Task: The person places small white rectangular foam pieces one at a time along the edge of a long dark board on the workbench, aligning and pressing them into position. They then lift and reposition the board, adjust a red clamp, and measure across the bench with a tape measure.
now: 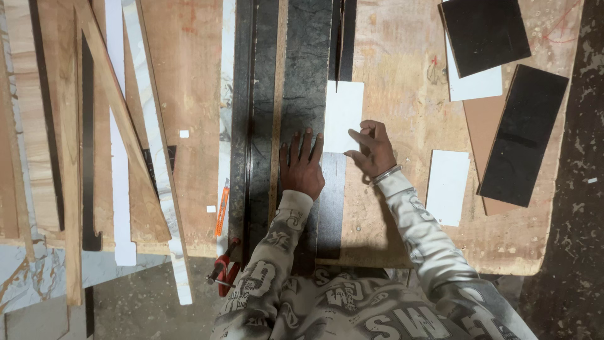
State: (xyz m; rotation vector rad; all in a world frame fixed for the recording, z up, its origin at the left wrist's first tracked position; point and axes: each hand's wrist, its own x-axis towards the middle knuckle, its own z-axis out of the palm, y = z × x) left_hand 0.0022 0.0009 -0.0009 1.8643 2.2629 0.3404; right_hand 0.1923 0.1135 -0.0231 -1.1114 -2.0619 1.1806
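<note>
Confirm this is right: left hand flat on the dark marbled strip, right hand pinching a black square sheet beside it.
Not quite. In the head view the left hand lies flat on the dark marbled strip, but the sheet at the right hand fingertips is white, not black.

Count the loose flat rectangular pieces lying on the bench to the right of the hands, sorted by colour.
Black rectangular sheet pieces: 2, one at the top and one lower right.
White rectangular sheet pieces: 2, one under the top black piece and one near the right forearm.
Brown board piece: 1.
Total: 5
</note>
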